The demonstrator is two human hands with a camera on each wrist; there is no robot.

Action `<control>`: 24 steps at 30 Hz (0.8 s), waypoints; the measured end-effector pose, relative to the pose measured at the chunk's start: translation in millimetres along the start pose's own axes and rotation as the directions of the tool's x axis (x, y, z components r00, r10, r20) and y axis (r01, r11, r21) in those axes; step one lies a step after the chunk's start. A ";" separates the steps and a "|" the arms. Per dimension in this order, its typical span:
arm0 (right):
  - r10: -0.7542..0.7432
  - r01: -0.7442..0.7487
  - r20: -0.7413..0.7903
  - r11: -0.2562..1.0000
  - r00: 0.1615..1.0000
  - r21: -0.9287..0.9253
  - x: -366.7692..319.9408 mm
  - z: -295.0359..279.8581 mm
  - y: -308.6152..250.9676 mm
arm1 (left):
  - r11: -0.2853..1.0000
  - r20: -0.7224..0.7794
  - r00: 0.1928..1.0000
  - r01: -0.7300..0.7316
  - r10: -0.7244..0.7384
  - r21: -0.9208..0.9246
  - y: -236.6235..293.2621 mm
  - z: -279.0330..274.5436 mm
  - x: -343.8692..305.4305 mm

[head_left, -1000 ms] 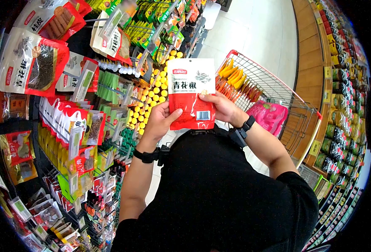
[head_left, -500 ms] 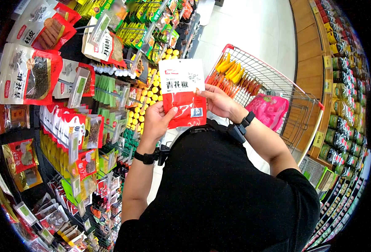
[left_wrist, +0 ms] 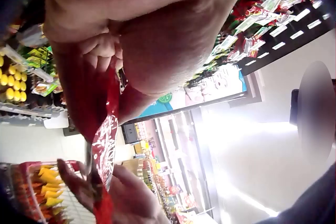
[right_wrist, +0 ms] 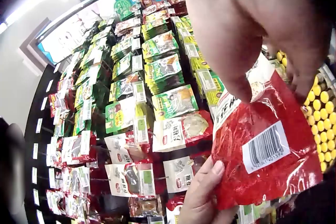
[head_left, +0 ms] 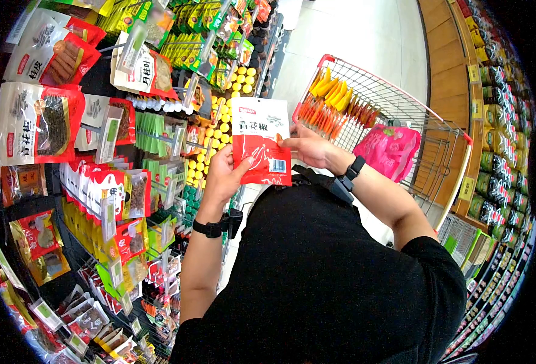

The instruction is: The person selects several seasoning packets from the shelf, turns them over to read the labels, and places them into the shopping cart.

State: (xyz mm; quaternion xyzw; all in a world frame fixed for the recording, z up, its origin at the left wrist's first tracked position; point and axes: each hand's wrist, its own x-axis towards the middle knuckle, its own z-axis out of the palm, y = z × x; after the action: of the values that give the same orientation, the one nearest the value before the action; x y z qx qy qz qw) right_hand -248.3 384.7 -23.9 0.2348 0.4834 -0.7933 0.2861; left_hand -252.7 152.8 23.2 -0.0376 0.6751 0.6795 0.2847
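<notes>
A white-and-red packet of green Sichuan peppercorns (head_left: 259,159) is held up in front of the person's chest, its barcode side facing the head camera. My left hand (head_left: 223,176) grips its lower left edge, thumb across the red front and fingers behind. At the opposite edge, my right hand (head_left: 314,149) pinches the packet with the thumb on the front. The right wrist view shows the barcode (right_wrist: 266,147) and the left thumb at the lower side. Seen edge-on from the left wrist, the packet (left_wrist: 106,142) stands between both hands.
Spice packets (head_left: 53,124) hang on hooks along the left rack, with yellow-capped containers (head_left: 216,130) beyond. A wire shopping cart (head_left: 401,94) at the right holds orange and yellow packets (head_left: 335,94) and a pink bag (head_left: 389,150). Stocked shelves (head_left: 492,151) line the far right.
The packet and both hands have shifted slightly left in the head view, and the packet has turned a little. Both hands keep their hold. The rack's packets appear lower as the view shifts.
</notes>
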 end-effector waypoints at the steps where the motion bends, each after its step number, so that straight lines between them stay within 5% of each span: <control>1: -0.031 0.018 -0.108 0.993 0.994 -0.118 2.2 0.2 -0.7 | 1.000 -0.004 1.000 -0.008 0.008 0.023 0.3 0.5 -0.4; 2: -0.329 0.217 -0.198 0.873 0.923 -0.437 11.8 -8.0 3.8 | 0.998 0.009 1.000 -0.023 0.023 0.050 0.8 -0.4 -1.4; 4: -0.819 0.303 -0.056 0.273 0.571 -0.913 39.1 -36.0 12.8 | 0.993 0.038 0.998 -0.057 0.053 0.101 2.1 -1.4 -3.4; 7: -0.768 0.388 0.170 0.109 0.618 -0.915 18.4 -39.8 -40.1 | 0.972 0.067 0.994 -0.104 0.092 0.212 10.5 -1.0 -7.4; 10: -0.496 0.475 0.234 0.441 0.836 -0.762 14.3 -45.8 -74.2 | 0.951 0.119 0.987 -0.139 0.110 0.278 17.0 -4.2 -6.8; 11: -0.555 0.575 0.308 0.407 0.772 -0.709 12.4 -46.3 -78.7 | 0.946 0.138 0.984 -0.146 0.109 0.290 19.1 -5.1 -6.2; 14: -0.262 0.392 0.303 0.424 0.916 -0.817 -0.1 -40.9 -104.4 | 0.920 0.165 0.979 -0.169 0.116 0.354 19.5 -8.6 -4.2; 15: -0.306 0.468 0.370 0.373 0.877 -0.801 -2.1 -41.0 -103.0 | 0.909 0.152 0.981 -0.172 0.122 0.380 19.7 -9.8 -3.9; 19: -0.092 0.353 0.393 0.655 0.915 -0.669 8.8 -52.1 -84.9 | 0.925 0.111 0.990 -0.126 0.092 0.358 18.3 -15.7 -0.4; 24: -0.104 0.373 0.407 0.642 0.908 -0.669 11.1 -61.0 -76.6 | 0.944 0.073 0.997 -0.020 -0.004 0.328 10.6 -29.7 11.5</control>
State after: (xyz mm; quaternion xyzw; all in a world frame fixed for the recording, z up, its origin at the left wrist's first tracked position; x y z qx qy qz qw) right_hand -302.7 465.4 -8.4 -0.1039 0.7321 -0.5902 0.3239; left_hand -276.8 129.6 25.2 0.0379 0.7683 0.5596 0.3084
